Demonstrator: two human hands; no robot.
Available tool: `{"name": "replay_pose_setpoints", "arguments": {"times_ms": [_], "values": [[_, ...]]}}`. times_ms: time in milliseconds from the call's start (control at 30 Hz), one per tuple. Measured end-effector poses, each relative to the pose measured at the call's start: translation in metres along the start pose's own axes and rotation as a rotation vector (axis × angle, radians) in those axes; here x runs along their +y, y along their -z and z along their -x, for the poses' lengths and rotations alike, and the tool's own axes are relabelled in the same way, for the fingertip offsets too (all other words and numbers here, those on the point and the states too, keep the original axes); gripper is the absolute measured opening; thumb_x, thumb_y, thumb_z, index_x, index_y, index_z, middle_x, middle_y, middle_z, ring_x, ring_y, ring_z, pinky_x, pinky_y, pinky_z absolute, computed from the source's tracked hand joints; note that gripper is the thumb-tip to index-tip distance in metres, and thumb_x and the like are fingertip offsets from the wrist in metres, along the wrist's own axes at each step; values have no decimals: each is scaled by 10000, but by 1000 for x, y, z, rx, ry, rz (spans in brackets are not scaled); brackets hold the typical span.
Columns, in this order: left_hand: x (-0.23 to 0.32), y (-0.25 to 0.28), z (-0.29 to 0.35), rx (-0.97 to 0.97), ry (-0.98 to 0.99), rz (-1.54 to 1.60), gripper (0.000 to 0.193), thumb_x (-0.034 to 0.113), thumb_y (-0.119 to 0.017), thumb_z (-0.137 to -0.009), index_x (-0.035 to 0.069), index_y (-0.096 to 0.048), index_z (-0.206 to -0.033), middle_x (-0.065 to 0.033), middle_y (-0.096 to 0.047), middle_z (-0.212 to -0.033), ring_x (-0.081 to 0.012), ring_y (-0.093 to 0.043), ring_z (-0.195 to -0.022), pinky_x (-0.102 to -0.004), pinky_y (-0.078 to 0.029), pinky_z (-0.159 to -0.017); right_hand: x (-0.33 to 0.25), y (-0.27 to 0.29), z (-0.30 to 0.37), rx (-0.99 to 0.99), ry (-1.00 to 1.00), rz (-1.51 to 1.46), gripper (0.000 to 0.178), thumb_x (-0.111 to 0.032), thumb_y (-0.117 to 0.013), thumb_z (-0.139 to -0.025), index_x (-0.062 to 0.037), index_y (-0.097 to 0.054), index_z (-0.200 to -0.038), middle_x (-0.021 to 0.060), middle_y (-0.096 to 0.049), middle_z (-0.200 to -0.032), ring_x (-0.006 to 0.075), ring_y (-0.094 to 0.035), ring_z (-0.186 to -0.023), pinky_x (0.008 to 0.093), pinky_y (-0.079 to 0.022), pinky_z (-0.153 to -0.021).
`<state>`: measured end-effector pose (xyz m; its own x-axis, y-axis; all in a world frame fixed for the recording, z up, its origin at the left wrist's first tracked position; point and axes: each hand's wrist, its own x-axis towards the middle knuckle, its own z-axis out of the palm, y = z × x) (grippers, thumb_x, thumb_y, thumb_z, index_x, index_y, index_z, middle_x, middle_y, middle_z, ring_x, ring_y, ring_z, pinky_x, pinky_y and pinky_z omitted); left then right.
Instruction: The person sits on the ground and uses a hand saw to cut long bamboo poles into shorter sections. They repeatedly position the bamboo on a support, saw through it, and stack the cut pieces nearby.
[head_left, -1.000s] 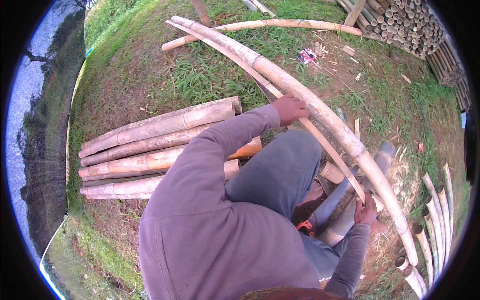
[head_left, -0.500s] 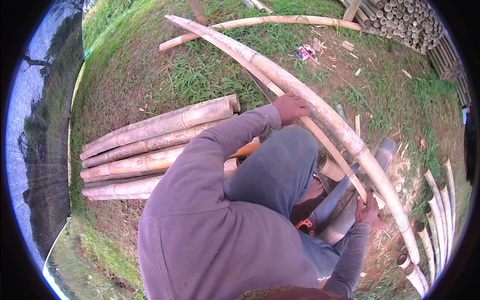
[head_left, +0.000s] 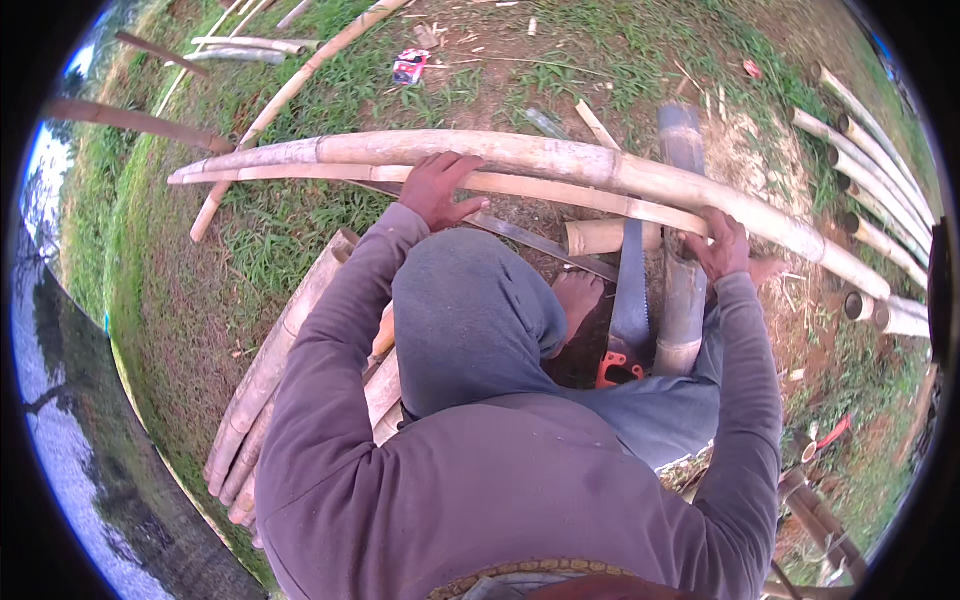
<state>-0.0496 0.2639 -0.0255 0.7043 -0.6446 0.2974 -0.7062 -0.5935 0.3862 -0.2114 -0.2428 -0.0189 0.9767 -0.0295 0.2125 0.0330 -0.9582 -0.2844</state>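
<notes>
A long pale split bamboo strip (head_left: 560, 190) lies along the near side of a thick bamboo pole (head_left: 480, 148). My left hand (head_left: 438, 190) is closed over the strip, with fingers reaching to the pole and thumb on the near side. Near the strip's right end, my right hand (head_left: 722, 246) grips it with fingers on top. Below the strip, a handsaw (head_left: 630, 285) with an orange handle leans beside a grey bamboo log (head_left: 682, 310) that runs beneath the pole. A short bamboo piece (head_left: 598, 237) and a long flat dark strip (head_left: 540, 238) lie by my bare foot.
Several bamboo poles (head_left: 285, 350) are stacked at my left. Another row of bamboo poles (head_left: 875, 175) lies at the far right. A bamboo crosspiece (head_left: 262, 118) supports the pole's left end, near a brown post (head_left: 140, 122). A red-and-white packet (head_left: 410, 66) lies on the grass.
The view has swung to the right, so the pole and strip now run nearly level across it. The strip's right end sits closer to the pole. Both hands still hold the strip.
</notes>
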Motion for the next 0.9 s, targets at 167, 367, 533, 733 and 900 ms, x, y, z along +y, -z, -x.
{"name": "replay_pose_setpoints", "arguments": {"times_ms": [167,367,533,733,900], "values": [[-3,-28,-33,41,-78,-91,449,229,-840,-898,138,-731,-1324,-98,-699,-1259,-346,-656,-1175,-487,-513,-1030,24,-7,-32,147,-8,-102,444,-312,-961,-715,-71,-767,-1033,117,-709,-1080,364,-698,-1004,484,-572,-923],[-6,-46,-48,81,-102,-163,418,201,-832,-904,142,-759,-1312,-90,-711,-1230,-333,-658,-1154,-466,-509,-1023,25,-17,-21,341,-38,77,474,-305,-924,-767,-106,-742,-1157,110,-646,-1272,377,-607,-1217,513,-495,-1055],[-13,-51,-42,59,-136,-266,439,228,-805,-919,160,-745,-1349,-33,-716,-1228,-279,-652,-1178,-446,-497,-1041,-45,-46,86,35,81,-10,401,-336,-827,-865,-118,-685,-1171,92,-669,-1200,314,-659,-1132,471,-511,-1004],[-13,-49,-49,-8,-160,-353,438,212,-795,-922,132,-740,-1349,-39,-720,-1231,-287,-658,-1160,-451,-495,-1041,-101,-90,192,-1179,-321,138,341,-361,-651,-1030,-162,-795,-1266,60,-791,-1259,270,-761,-1182,415,-595,-951],[-12,-50,-56,-60,-126,-447,431,226,-774,-937,155,-729,-1360,-50,-727,-1238,-303,-667,-1162,-463,-502,-1035,-95,-113,206,-1175,-432,166,278,-281,-632,-1012,-182,-844,-1162,54,-801,-1268,252,-788,-1120,382,-616,-870]]}}
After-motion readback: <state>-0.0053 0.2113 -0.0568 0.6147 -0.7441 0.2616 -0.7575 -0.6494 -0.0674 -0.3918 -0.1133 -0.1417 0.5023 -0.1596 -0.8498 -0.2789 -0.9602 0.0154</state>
